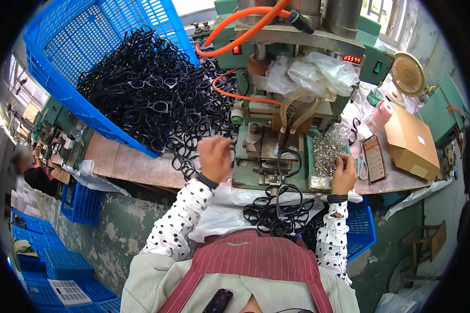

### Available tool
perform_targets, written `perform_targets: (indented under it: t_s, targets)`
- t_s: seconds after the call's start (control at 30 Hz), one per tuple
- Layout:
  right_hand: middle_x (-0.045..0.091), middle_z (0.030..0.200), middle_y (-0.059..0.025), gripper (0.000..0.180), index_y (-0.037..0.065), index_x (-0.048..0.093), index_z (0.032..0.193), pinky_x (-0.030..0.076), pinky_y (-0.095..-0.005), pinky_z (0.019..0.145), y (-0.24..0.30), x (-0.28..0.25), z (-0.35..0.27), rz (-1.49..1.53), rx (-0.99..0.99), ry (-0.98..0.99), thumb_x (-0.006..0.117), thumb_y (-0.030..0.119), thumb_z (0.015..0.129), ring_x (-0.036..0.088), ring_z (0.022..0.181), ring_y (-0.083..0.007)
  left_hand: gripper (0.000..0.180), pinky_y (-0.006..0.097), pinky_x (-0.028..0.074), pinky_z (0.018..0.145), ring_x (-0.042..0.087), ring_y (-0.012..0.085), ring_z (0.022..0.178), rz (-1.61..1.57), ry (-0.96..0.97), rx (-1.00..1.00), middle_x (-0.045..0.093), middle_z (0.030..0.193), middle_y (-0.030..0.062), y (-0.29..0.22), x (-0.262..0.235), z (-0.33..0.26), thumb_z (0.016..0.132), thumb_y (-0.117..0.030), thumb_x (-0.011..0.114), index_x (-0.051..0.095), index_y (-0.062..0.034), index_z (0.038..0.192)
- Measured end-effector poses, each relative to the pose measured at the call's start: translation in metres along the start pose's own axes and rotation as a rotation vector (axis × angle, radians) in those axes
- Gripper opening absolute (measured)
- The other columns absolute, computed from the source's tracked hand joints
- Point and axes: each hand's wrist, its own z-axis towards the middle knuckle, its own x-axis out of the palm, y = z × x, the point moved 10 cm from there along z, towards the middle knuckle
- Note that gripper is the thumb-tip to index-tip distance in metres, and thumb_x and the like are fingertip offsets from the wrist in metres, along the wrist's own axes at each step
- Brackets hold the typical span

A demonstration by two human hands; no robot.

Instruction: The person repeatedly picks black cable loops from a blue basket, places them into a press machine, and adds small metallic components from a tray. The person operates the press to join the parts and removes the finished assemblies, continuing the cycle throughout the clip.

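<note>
Feeding black frames at the green press

My left hand point(214, 158) is curled at the black frame pile point(156, 94) left of the green press point(277, 130); what it grips I cannot tell. My right hand point(344, 175) pinches at the metal-parts tray point(326, 154) right of it. I'd pick one piece each.

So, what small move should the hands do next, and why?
Probably the left hand should draw one black scissor handle from the pile toward the green press. It already sits at the pile's edge, while the right hand rests at the tray of small metal parts.
</note>
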Motion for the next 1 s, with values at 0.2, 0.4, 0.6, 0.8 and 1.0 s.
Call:
perform_targets:
  t_s: [0.2, 0.4, 0.6, 0.8, 1.0]
  targets:
    - [0.071, 0.086, -0.0108, 0.011, 0.009, 0.070, 0.097, 0.052, -0.0319, 0.065, 0.007, -0.006, -0.005, -0.048, -0.084, -0.060, 0.064, 0.008, 0.088, 0.068, 0.070, -0.0217, 0.023, 0.040, 0.037, 0.079, 0.051, 0.0254, 0.095, 0.456, 0.199, -0.228, 0.054, 0.099, 0.0029, 0.106, 0.037, -0.043, 0.073, -0.005, 0.062, 0.068, -0.0180, 0.091]
    - [0.071, 0.081, -0.0049, 0.013, 0.001, 0.070, 0.099, 0.053, -0.0252, 0.066, -0.024, 0.002, -0.003, 0.339, 0.222, -0.047, 0.064, 0.000, 0.087, 0.066, 0.072, -0.0092, 0.018, 0.040, 0.036, 0.084, 0.051, 0.0247, 0.102, 0.436, 0.112, -0.133, 0.056, 0.105, 0.0021, 0.095, 0.019, -0.028, 0.074, -0.016, 0.069, 0.069, -0.0206, 0.091]
    - [0.070, 0.080, -0.0041, 0.010, 0.001, 0.072, 0.093, 0.052, -0.0232, 0.064, -0.014, -0.004, -0.003, 0.246, 0.123, -0.043, 0.065, 0.001, 0.086, 0.064, 0.069, -0.0085, 0.013, 0.034, 0.041, 0.074, 0.053, 0.0216, 0.081, 0.030, -0.300, -0.491, 0.059, 0.087, 0.0057, 0.109, -0.051, -0.041, 0.092, -0.017, 0.056, 0.057, -0.0053, 0.087]
    - [0.070, 0.080, -0.0068, 0.010, 0.006, 0.072, 0.088, 0.050, -0.0275, 0.065, 0.040, 0.006, -0.002, 0.190, -0.059, 0.022, 0.070, 0.003, 0.078, 0.064, 0.069, -0.0152, 0.026, 0.024, 0.038, 0.053, 0.048, 0.0085, 0.059, -0.577, -0.504, -0.935, 0.053, 0.069, -0.0011, 0.187, -0.015, -0.151, 0.098, -0.023, 0.048, 0.052, -0.0059, 0.079]
    - [0.068, 0.080, -0.0058, 0.019, 0.003, 0.071, 0.090, 0.049, -0.0271, 0.064, 0.125, 0.027, -0.007, 0.472, 0.054, 0.271, 0.074, 0.002, 0.072, 0.061, 0.069, -0.0135, 0.025, 0.019, 0.033, 0.046, 0.044, 0.0042, 0.051, -0.643, -0.404, -1.065, 0.056, 0.067, -0.0004, 0.196, 0.012, -0.123, 0.100, -0.027, 0.049, 0.052, -0.0087, 0.083]
